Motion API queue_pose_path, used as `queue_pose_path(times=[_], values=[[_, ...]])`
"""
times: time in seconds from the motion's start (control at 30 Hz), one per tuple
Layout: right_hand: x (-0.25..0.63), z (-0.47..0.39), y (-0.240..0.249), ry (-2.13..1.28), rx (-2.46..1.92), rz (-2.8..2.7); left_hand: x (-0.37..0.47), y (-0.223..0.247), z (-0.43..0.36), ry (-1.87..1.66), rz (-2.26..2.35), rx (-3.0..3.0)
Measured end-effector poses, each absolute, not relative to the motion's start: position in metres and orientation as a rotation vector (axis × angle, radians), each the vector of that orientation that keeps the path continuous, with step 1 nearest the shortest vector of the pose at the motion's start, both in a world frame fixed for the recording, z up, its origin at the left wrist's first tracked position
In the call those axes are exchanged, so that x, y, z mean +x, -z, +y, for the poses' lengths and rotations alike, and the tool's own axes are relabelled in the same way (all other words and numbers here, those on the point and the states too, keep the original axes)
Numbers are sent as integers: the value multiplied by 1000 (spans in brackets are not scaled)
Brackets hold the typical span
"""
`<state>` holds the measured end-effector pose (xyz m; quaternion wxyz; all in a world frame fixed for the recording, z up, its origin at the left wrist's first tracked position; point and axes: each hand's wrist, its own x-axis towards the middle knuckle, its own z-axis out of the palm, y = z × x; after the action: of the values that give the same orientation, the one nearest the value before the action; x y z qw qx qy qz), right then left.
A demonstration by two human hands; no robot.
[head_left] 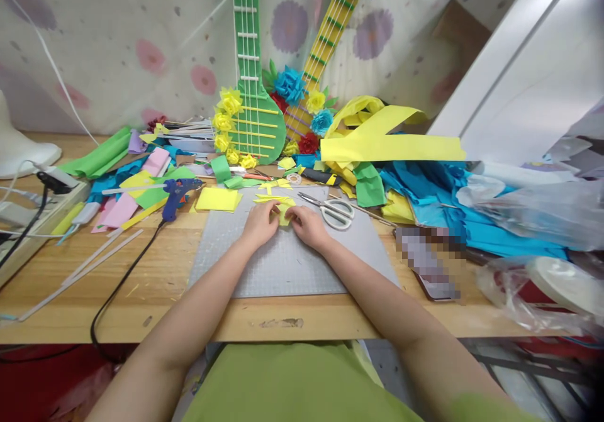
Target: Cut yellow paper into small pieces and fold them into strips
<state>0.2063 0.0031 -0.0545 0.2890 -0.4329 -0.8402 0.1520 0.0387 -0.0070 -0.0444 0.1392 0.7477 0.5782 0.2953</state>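
Light-green cloth top [292, 384] nearest the camera, at 6 o'clock, against the near edge of the pale wooden bench [330, 324]. Clock directions taken from the hands, 12 pointing away from the wearer.

Held item: small, thin yellow paper piece [284, 211], over the upper part of the grey gridded cutting mat [283, 271]. Left hand [261, 222] has fingers curled inward, pinching it from the 9 o'clock side; right hand [309, 224] pinches it from 3 o'clock. Exact fold and number of layers hidden by the fingers.

Surroundings: white-handled metal scissors [324, 205] at 3 o'clock, just beside the right hand, on the mat. Flat square-cut yellow paper stack [218, 199] near 9 o'clock; blue plastic glue gun [174, 202] beyond it, same bearing. Green guitar-shaped model with yellow paper flowers [259, 126] upright near 11 o'clock. Long flat yellow paper strip [391, 148] at 2 o'clock, on heaped material.

Handling estimate: very light, soft, probably slightly stretchy; little slip expected. Hard squeezing would likely crease it, a sharp pull could tear it. Best hold: fingertip pinch at opposite edges, light pressure, middle left uncrushed.
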Motion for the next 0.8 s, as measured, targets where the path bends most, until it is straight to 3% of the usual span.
queue_pose_path(times=[0.8], values=[[213,7,59,-785,-1128,-2122,31,53,-17,-890,1662,2172]])
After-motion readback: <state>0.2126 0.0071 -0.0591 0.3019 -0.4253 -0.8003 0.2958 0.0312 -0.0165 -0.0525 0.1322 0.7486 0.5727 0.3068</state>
